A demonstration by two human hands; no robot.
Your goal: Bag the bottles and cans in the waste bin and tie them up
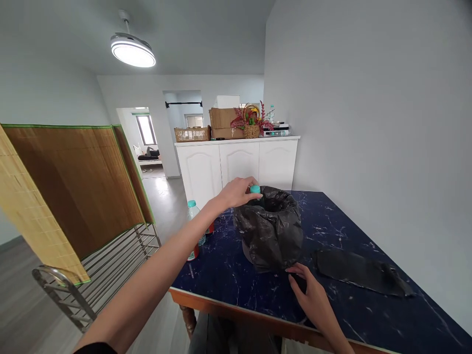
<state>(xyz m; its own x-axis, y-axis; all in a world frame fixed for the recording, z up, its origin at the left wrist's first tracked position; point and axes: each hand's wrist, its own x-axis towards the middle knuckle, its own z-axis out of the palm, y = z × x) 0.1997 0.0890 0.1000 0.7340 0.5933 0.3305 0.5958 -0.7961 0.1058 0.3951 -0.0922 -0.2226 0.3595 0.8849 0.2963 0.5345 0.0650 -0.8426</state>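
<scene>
The body of the teal-capped object (255, 189) is concealed by the left hand (239, 191) and the black bag (271, 231). The bottle (192, 216) is partly masked by the left forearm, its label unreadable. The counter (368, 305) is cut off at the lower right edge.

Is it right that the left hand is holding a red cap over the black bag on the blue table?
Not quite. The cap in the left hand is teal, not red, as the head view shows. It is held over the black bag on the blue table.
</scene>
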